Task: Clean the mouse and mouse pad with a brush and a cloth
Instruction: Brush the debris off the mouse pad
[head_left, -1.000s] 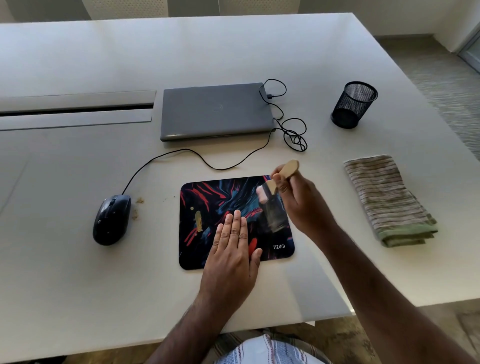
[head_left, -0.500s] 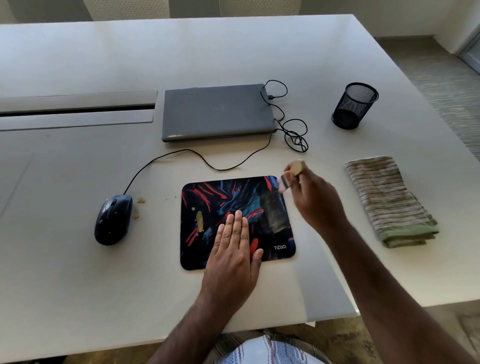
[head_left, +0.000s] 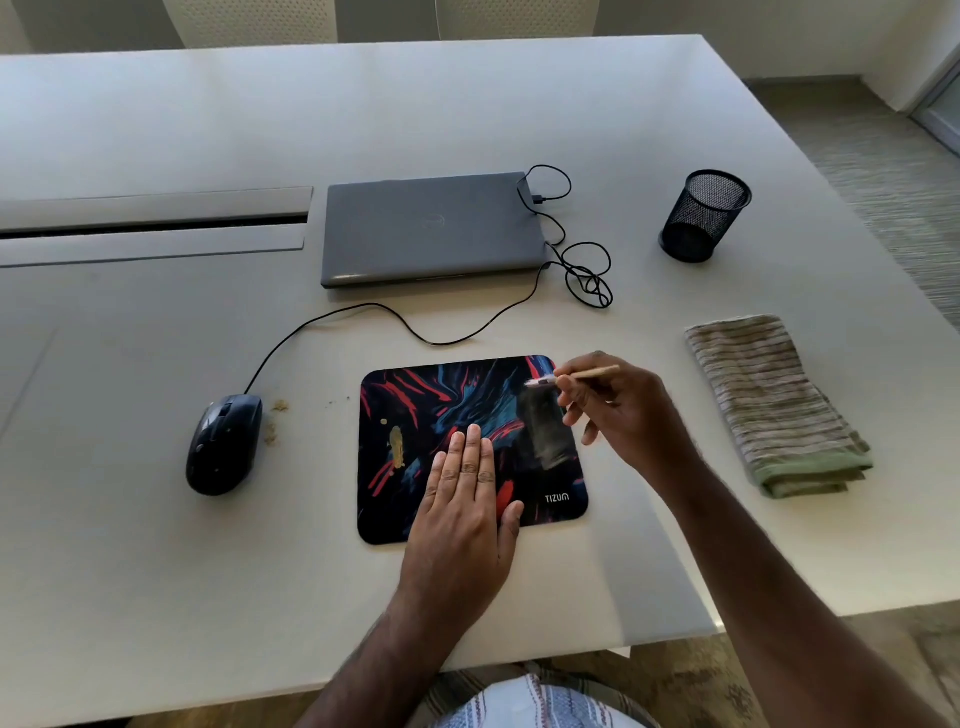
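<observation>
The left hand lies flat with straight fingers on the mouse pad, pinning its near edge. Beyond it the right hand pinches a small brush, its length lying left-right and bristles, somewhat blurred, seemingly over the pad's far right corner. The crumb smear lies leftward of the bristles, the mouse further left.

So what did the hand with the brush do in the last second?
The right hand swung the brush off the pad's middle to its far right corner, bristles now pointing left. The left hand stayed flat on the mouse pad. The mouse, its crumbs and the cloth did not move.
</observation>
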